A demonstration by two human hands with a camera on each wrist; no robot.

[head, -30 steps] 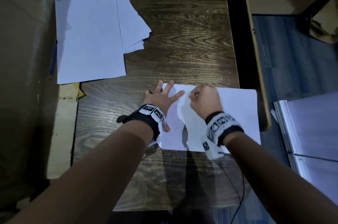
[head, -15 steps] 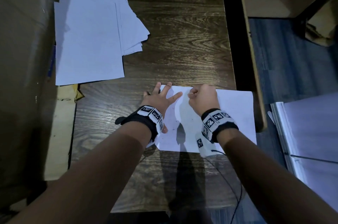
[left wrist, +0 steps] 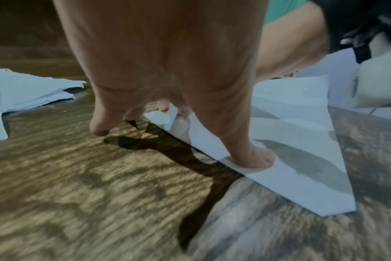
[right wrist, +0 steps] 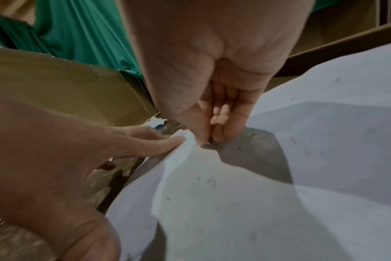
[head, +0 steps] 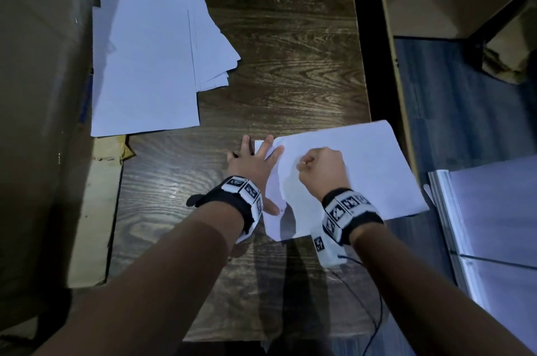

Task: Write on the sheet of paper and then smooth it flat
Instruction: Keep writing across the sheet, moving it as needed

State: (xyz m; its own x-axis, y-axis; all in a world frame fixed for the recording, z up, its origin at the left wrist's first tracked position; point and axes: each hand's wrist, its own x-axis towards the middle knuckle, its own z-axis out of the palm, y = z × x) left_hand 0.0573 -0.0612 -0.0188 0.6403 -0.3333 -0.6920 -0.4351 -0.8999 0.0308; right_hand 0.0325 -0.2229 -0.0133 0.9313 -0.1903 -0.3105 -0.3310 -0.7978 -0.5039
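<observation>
I see the sheet of paper (head: 363,169) lying on the wood-grain bench (head: 290,65), at the bench's right edge and rotated so that its right corners reach past that edge. My left hand (head: 252,164) lies flat across the left edge of the sheet of paper, fingers (head: 268,146) straight and spread; the outer ones land on bare bench just beside the sheet, while the thumb (left wrist: 255,159) presses down on the paper near its left border. My right hand (head: 322,167) sits over the middle of the sheet of paper, curled into a loose fist. In the right wrist view its thumb and fingers (right wrist: 219,121) are drawn together around a small dark tip (right wrist: 209,142) that touches the paper; I cannot tell what the object is, as the hand hides the rest of it. Faint dark marks are scattered over the sheet's surface in that view. The paper bulges up slightly around the right hand and is not fully flat. A loose stack of white sheets (head: 151,62) lies well apart from the sheet of paper, toward the far left of the bench, against a cardboard box (head: 37,94).
</observation>
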